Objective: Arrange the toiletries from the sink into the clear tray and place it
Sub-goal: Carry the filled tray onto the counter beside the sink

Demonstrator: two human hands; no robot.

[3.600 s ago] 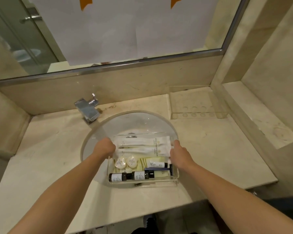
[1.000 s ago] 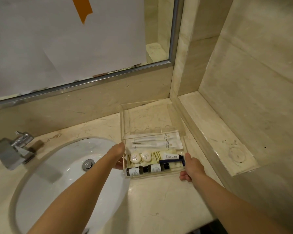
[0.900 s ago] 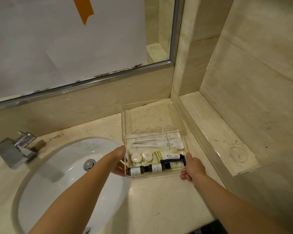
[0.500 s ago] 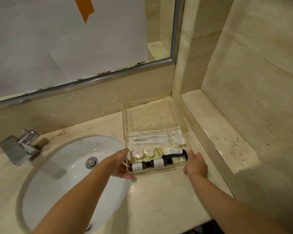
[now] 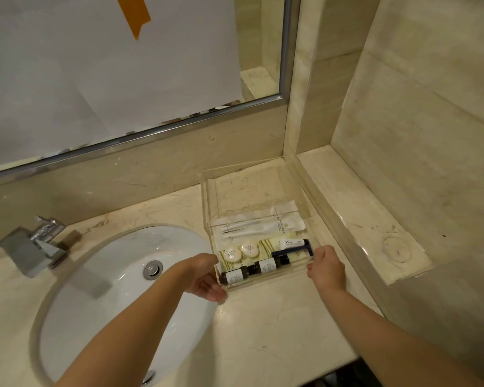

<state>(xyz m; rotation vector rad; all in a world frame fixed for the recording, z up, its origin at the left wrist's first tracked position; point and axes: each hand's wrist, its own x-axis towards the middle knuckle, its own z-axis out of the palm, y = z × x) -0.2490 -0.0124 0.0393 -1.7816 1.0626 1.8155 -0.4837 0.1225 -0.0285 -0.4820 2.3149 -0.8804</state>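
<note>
The clear tray (image 5: 266,281) is at the counter's right side, right of the sink (image 5: 118,277). It holds white sachets (image 5: 263,226), two round soaps (image 5: 241,252), two dark bottles (image 5: 252,270), a small tube (image 5: 292,243) and a blue razor (image 5: 291,251). My left hand (image 5: 204,275) grips the tray's left front corner. My right hand (image 5: 326,268) grips its right front corner. Whether the tray touches the counter I cannot tell. Its back edge overlaps a second clear stand (image 5: 207,191) in the corner.
A chrome tap (image 5: 37,247) stands left of the sink. The mirror (image 5: 123,65) with white paper taped over it hangs behind. A raised marble ledge (image 5: 361,213) and wall close off the right side. The counter's front edge (image 5: 305,372) lies near.
Both hands carried the filled tray from the sink to the right side of the counter, then drew it slightly toward me and lower. The view turned right.
</note>
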